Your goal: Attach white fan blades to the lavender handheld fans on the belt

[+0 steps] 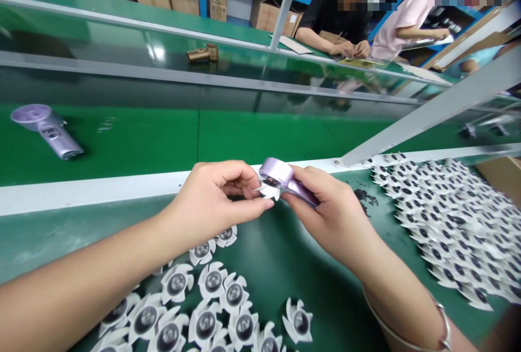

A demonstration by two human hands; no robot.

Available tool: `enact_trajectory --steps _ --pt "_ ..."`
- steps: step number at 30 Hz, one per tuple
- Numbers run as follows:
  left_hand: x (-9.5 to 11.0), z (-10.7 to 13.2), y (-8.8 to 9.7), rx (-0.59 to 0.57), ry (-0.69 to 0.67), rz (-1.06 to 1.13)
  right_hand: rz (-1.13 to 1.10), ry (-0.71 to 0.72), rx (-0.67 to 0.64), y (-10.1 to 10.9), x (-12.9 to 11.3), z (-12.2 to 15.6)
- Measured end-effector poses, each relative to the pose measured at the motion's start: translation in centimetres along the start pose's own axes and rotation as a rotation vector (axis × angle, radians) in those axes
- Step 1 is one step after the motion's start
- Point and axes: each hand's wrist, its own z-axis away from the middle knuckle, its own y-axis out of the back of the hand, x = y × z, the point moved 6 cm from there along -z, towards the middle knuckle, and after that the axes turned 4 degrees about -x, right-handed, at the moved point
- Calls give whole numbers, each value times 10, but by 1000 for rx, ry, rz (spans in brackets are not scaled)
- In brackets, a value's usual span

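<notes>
My right hand [329, 205] is closed around the handle of a purple handheld fan [277, 170], its round head tipped toward my left hand. Between the thumb and fingers of my left hand [228, 189] is a white fan blade [269, 191], held against the open underside of the fan head. Whether the blade is seated on the shaft I cannot tell. Below my hands, several loose white fan blades with dark hubs [213, 281] lie on the green table. One blade [298, 320] lies a little apart from them.
Many stacked blades [456, 227] cover the right side, beside small black parts [364, 197]. Another purple fan [49, 129] lies on the green belt [163, 140] at left. A bronze fan body [203, 53] lies farther back. A slanting white post [427, 107] stands at right; co-workers sit across.
</notes>
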Motion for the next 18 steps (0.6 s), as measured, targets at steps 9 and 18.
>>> enact_trajectory --steps 9,18 --pt "0 0 0 -8 -16 -41 -12 37 -66 0 -1 1" --pt "-4 -2 0 -91 -92 -49 -184 -8 -181 -5 -5 0"
